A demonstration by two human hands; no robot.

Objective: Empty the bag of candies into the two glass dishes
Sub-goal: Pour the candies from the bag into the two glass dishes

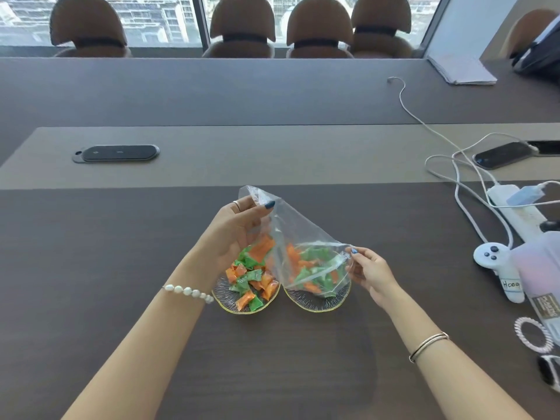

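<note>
A clear plastic bag [291, 231] hangs tilted over two gold-rimmed glass dishes on the dark table. My left hand [239, 225] pinches the bag's upper corner, raised. My right hand [369, 268] pinches the bag's lower open edge over the right dish [318, 303]. Orange and green wrapped candies [315, 268] show through the bag at its low end, above the right dish. The left dish [225, 306] is heaped with orange and green candies [250, 283].
At the right lie a white power strip [515, 207] with cables, a phone [503, 154], a white controller [497, 265], a hair tie [530, 331] and a watch. A black panel [116, 153] sits in the table at far left. Chairs stand beyond.
</note>
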